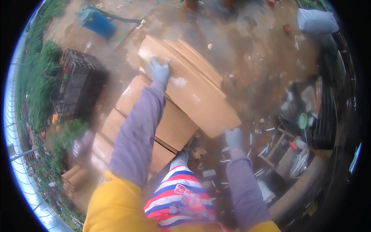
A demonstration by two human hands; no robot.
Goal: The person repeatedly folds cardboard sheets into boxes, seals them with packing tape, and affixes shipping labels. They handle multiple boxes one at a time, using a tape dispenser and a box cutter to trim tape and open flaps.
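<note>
Both of my hands wear pale blue-grey gloves. A flattened brown cardboard box (197,98), tilted across the picture, is between them, with its flaps along the far right side. My left hand (159,71) grips it at the upper left, fingers bent against the cardboard. At its lower right corner, my right hand (234,138) is closed on the edge; the thumb side is partly blurred. Beneath and to the left lies another brown cardboard box (176,125), with creased panels reaching toward my left forearm, which covers part of it.
A black plastic crate (79,83) stands at the left beside green plants (48,58). Farther back lies a blue container (96,23) with a hose. Wooden pieces (284,150) and white scraps litter the wet floor at right. A white sack (317,21) sits far right.
</note>
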